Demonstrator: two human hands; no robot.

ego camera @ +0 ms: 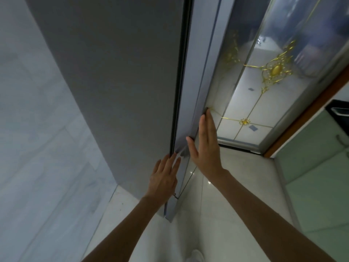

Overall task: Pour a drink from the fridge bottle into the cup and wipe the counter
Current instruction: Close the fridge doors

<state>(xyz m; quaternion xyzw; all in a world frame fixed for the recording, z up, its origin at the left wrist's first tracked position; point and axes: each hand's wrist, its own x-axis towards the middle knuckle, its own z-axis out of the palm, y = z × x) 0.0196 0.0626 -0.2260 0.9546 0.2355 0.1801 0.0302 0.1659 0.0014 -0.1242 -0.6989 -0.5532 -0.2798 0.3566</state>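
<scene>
A tall grey fridge (122,76) fills the middle of the head view, seen from its side. Its door (190,103) faces right and looks shut or nearly shut, with a dark seam along its edge. My left hand (164,176) lies flat with fingers together against the door's lower edge near the seam. My right hand (205,146) presses flat on the door front, fingers straight, fingertips reaching a dark handle recess (205,110). Neither hand holds anything. The bottle, the cup and the counter are hidden or out of view.
A white marbled wall (37,129) runs along the left. Right of the fridge stands a frosted glass door with gold ornaments (264,82) in a brown frame. Pale green cabinets (317,176) line the right edge. Glossy white floor tiles (236,195) lie below.
</scene>
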